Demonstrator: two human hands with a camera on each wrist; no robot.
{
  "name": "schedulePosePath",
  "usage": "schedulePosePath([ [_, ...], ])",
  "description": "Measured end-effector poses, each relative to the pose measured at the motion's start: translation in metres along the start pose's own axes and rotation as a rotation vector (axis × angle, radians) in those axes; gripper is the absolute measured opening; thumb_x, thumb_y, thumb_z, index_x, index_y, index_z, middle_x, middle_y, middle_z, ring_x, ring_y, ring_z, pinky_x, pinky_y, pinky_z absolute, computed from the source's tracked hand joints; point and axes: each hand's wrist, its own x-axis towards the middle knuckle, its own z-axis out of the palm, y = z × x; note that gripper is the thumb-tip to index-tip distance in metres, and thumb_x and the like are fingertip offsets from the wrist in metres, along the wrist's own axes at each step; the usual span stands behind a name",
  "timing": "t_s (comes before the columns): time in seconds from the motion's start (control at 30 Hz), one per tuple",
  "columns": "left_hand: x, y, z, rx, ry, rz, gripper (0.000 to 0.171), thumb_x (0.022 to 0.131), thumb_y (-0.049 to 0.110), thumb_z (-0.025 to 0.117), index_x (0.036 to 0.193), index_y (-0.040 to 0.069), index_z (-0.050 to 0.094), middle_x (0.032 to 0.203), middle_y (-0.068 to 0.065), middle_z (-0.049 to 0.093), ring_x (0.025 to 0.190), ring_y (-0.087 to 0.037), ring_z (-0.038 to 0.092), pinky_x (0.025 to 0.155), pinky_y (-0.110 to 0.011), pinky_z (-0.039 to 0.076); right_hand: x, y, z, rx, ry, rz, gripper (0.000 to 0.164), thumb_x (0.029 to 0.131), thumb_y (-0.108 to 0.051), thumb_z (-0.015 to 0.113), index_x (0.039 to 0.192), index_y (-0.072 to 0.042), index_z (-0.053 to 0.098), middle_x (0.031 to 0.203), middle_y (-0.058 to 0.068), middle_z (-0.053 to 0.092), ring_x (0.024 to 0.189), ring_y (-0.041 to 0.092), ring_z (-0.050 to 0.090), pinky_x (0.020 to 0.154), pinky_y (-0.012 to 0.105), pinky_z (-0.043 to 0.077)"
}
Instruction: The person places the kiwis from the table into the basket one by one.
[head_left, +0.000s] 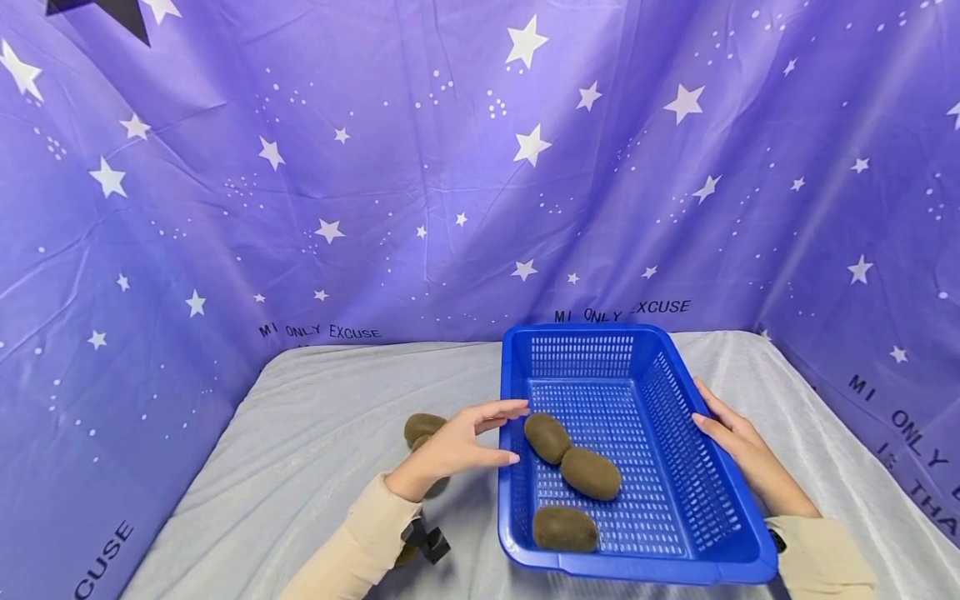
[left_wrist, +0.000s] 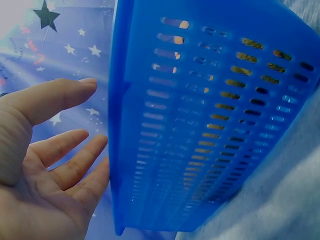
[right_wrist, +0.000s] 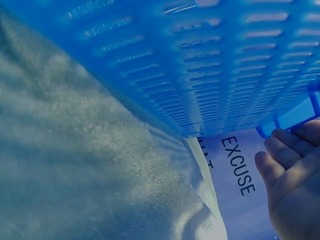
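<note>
A blue plastic basket (head_left: 633,567) with slotted walls stands on the cloth-covered table, and three brown kiwis (head_left: 591,473) lie inside along its left part. My left hand (head_left: 457,442) is at the basket's left rim, thumb apart from the fingers; in the left wrist view its fingertips reach the rim beside the slotted wall. Across from it, my right hand (head_left: 746,446) touches the right rim with extended fingers and thumb. From the right wrist view, its fingers (right_wrist: 285,150) lie against the rim's edge. More kiwis (head_left: 424,427) lie on the table, partly hidden by my left hand and forearm.
A pale cloth (head_left: 300,467) covers the table. Purple curtains (head_left: 420,167) printed with white stars hang behind it and at both sides. A black strap mount (head_left: 426,542) sits on my left wrist.
</note>
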Motion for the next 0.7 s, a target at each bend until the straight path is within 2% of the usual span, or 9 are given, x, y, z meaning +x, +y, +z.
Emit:
schedulePosePath([
  [0.13,-0.006,0.002,-0.006,0.005,0.016,-0.011,0.06,0.081,0.005,0.072,0.136,0.003,0.048,0.136,-0.008,0.052,0.128,-0.02,0.046,0.108,-0.032,0.033,0.001,0.0,0.0,0.004,0.001,-0.003,0.059,0.104,-0.019,0.032,0.152,-0.022,-0.001,0.146,-0.008,0.027,0.111,0.008,0.056,0.082,0.036,0.054],
  [0.33,-0.016,-0.001,-0.016,0.028,0.044,0.01,0.058,0.081,-0.002,0.069,0.135,-0.003,0.047,0.135,-0.016,0.052,0.127,-0.027,0.047,0.107,-0.037,0.035,0.001,0.0,-0.001,0.018,-0.003,-0.002,0.059,0.104,-0.019,0.032,0.152,-0.022,-0.002,0.145,-0.009,0.028,0.111,0.008,0.056,0.082,0.035,0.054],
  [0.53,-0.029,-0.011,-0.026,0.084,0.07,0.02,0.055,0.082,0.004,0.07,0.133,0.001,0.05,0.132,-0.015,0.055,0.123,-0.024,0.05,0.104,-0.035,0.039,0.0,-0.001,-0.001,0.03,-0.006,-0.004,0.059,0.104,-0.018,0.032,0.152,-0.022,-0.001,0.143,-0.01,0.031,0.11,0.009,0.057,0.081,0.036,0.054],
  [0.7,-0.041,-0.012,-0.034,0.091,0.094,-0.006,0.053,0.083,0.004,0.07,0.133,0.006,0.052,0.13,-0.012,0.057,0.122,-0.023,0.051,0.103,-0.04,0.039,0.001,0.0,0.0,0.037,-0.01,-0.006,0.059,0.104,-0.018,0.032,0.152,-0.022,-0.001,0.142,-0.012,0.032,0.111,0.009,0.056,0.082,0.036,0.054],
])
